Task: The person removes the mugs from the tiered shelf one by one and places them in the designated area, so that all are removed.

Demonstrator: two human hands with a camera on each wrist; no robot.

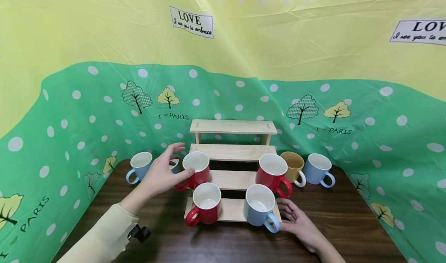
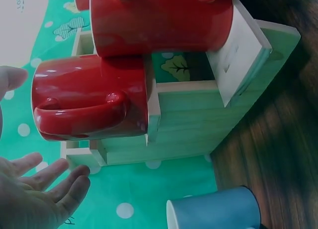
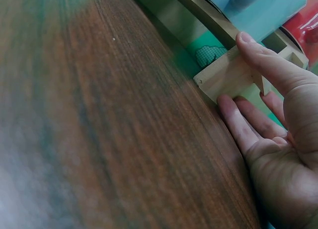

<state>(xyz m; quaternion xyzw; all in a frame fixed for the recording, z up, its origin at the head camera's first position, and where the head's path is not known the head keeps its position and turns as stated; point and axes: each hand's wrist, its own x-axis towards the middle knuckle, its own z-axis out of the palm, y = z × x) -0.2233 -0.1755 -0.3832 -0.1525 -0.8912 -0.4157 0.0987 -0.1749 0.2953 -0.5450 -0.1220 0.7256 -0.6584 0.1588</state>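
My left hand is beside an upper-left red mug, fingers spread and thumb near its side. In the left wrist view a gap shows between the fingers and that red mug. The mug sits on the second step of a stepped wooden rack. My right hand holds the right end of the bottom step. In the right wrist view its thumb lies against the upper edge of the end panel, other fingers below. Just left of it stands a light-blue mug, handle toward the hand.
Another red mug is on the bottom step, and one more red mug is at the second step's right. A blue mug stands left on the dark table; a yellow mug and blue mug stand right.
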